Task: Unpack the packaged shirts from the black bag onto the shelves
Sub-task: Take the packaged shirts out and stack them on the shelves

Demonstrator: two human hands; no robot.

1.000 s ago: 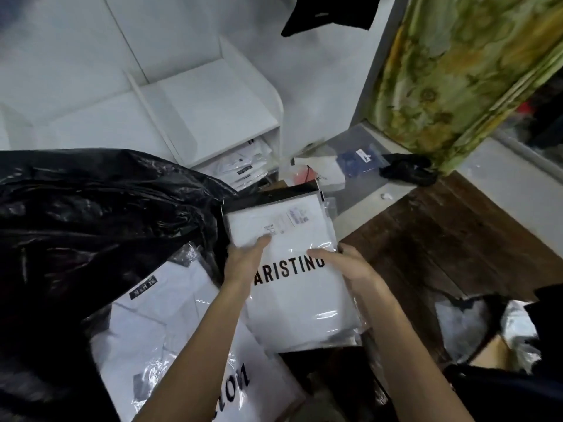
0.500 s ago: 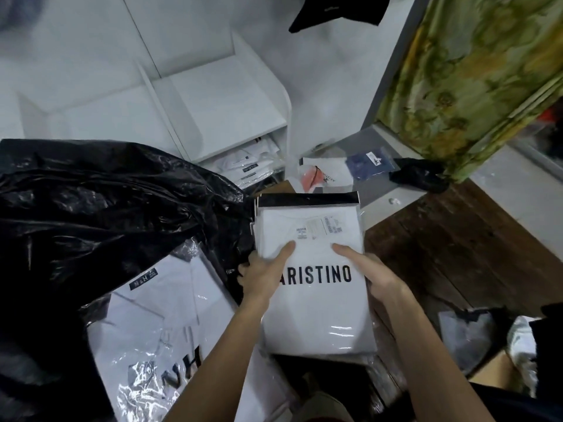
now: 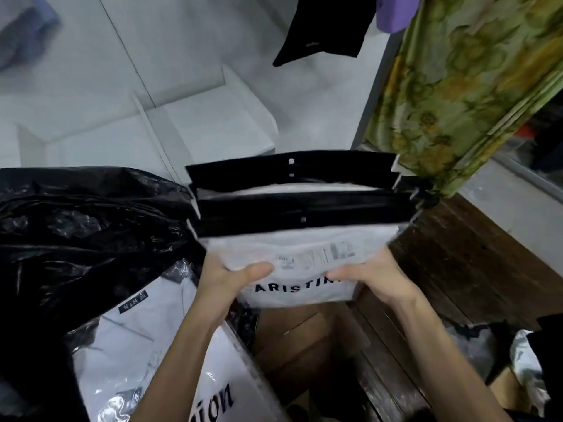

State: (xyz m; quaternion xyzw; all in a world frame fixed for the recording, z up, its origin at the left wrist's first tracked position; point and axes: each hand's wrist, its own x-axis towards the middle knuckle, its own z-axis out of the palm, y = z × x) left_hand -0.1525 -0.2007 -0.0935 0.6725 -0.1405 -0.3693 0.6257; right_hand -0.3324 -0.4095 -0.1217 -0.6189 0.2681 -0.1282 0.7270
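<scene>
A stack of packaged white shirts (image 3: 304,242) with black top flaps, the uppermost printed "ARISTINO", is lifted in front of me. My left hand (image 3: 231,278) grips its left near edge, thumb on top. My right hand (image 3: 371,278) grips the right near edge the same way. The black bag (image 3: 79,226) lies crumpled at the left, and more packaged white shirts (image 3: 137,354) show at its mouth under my left forearm. White shelves (image 3: 195,123) with dividers stand beyond the stack.
A green floral curtain (image 3: 466,86) hangs at the right. A black garment (image 3: 323,28) hangs above. A brown cardboard box (image 3: 298,339) sits under the stack. Dark wooden floor (image 3: 457,269) lies to the right, with crumpled plastic (image 3: 524,367) at the lower right.
Both hands have raised the shirt stack up and forward toward the shelves. The stack now tilts so its black flaps fan out and hide the lower shelf.
</scene>
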